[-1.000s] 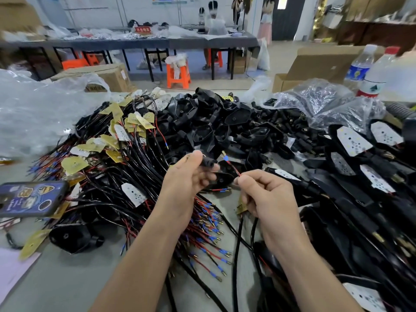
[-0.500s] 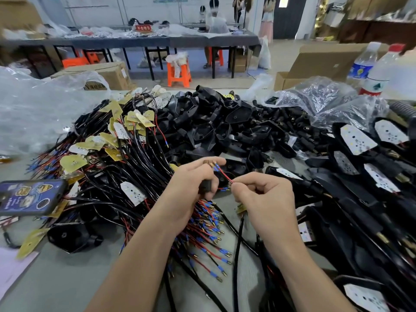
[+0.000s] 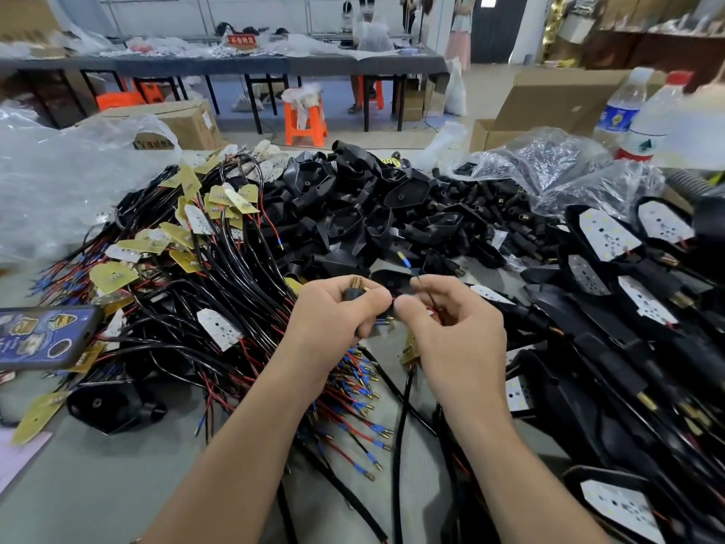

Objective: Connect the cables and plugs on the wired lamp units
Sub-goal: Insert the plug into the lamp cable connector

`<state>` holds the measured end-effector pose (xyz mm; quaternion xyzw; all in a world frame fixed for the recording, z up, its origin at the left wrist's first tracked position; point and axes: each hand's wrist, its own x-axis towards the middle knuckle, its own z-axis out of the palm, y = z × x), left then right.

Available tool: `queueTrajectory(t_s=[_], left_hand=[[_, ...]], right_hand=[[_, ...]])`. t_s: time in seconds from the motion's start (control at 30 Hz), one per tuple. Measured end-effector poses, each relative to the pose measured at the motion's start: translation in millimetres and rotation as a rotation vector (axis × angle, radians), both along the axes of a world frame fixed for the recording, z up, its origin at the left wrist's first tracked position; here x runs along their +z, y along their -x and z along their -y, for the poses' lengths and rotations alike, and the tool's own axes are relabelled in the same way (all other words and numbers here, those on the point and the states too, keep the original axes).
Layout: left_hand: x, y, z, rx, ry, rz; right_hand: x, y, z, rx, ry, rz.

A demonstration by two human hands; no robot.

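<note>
My left hand [image 3: 333, 323] grips a small black plug [image 3: 355, 290] with a brass threaded tip that points up above my thumb. My right hand [image 3: 451, 327] pinches thin red and black wires [image 3: 421, 282] right beside it; a blue-sleeved wire end [image 3: 403, 261] sticks up above my fingers. A black cable [image 3: 398, 445] hangs down from between my hands toward me. Both hands meet over the middle of the grey table [image 3: 98, 484].
A heap of black cables with yellow and white LED boards [image 3: 188, 245] lies left. Black lamp housings [image 3: 353, 206] pile up behind. Assembled lamp units [image 3: 612, 308] fill the right. A phone [image 3: 43, 335] sits at the left edge, bottles [image 3: 627, 111] back right.
The plug in my left hand has turned so its brass tip points up. My right hand has moved closer to the left, and the blue-sleeved wire end now stands above it.
</note>
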<state>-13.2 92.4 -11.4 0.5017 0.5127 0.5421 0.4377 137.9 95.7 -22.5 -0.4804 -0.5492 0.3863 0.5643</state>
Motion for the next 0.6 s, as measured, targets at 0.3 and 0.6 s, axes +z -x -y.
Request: queueTrajectory(t_s=[0.3, 0.6], left_hand=[[-0.4, 0.1, -0.3, 0.12, -0.012, 0.088], [0.3, -8.8, 1.5, 0.294, 0.027, 0.252]], right_hand=[[2.5, -0.6, -4.6, 0.165, 0.135, -0.125], [1.4, -3.1, -9.1, 0.225, 0.274, -0.274]])
